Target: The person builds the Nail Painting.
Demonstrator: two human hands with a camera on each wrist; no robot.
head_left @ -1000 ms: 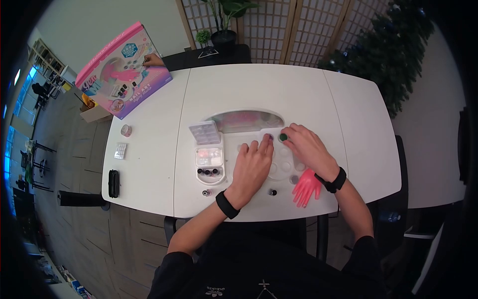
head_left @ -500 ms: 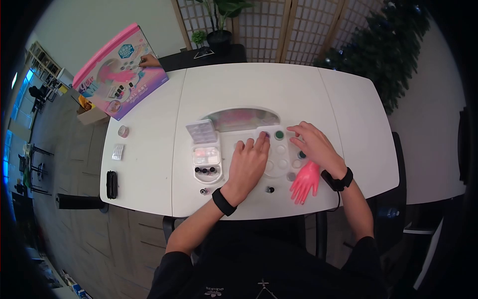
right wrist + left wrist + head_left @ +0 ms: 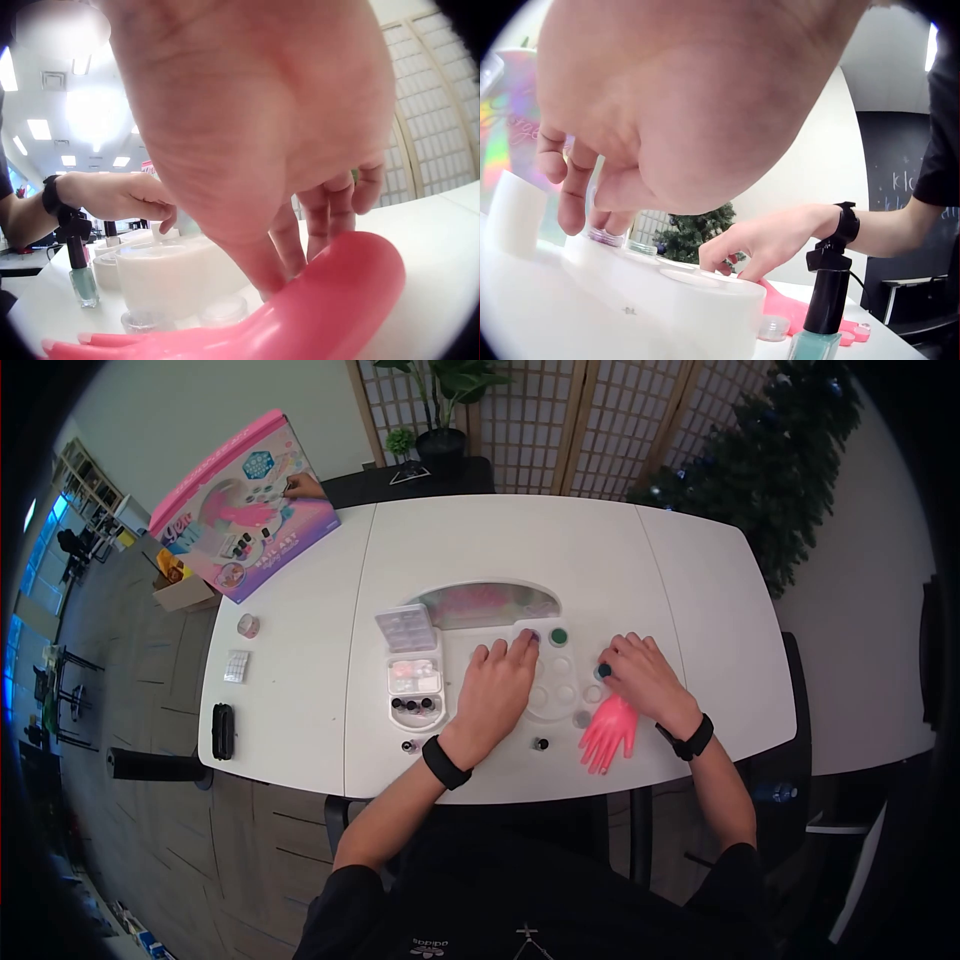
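Observation:
My left hand [image 3: 493, 690] reaches over the white tray [image 3: 552, 705], fingers extended, fingertips touching a small purple pot [image 3: 533, 637] in its back left well. Beside that pot sits a green pot [image 3: 558, 637] in the tray. To the tray's right, my right hand [image 3: 645, 678] pinches a dark teal pot [image 3: 604, 671] low over the table. The pink model hand [image 3: 609, 733] lies just in front of it, fingers toward me. In the right wrist view the pink model hand [image 3: 337, 300] hides my right fingertips [image 3: 289, 270].
A clear pot [image 3: 582, 719] stands by the tray. Left of my hands is a white case [image 3: 416, 676] with several dark-capped bottles and a raised lid, a mirror [image 3: 485, 605] behind. Loose bottles [image 3: 541, 744] [image 3: 409, 746] stand in front; a printed box [image 3: 245, 510] is back left.
My right hand has left the green pot, which stays in the tray, and moved right and forward to the dark teal pot. My left hand remains at the purple pot.

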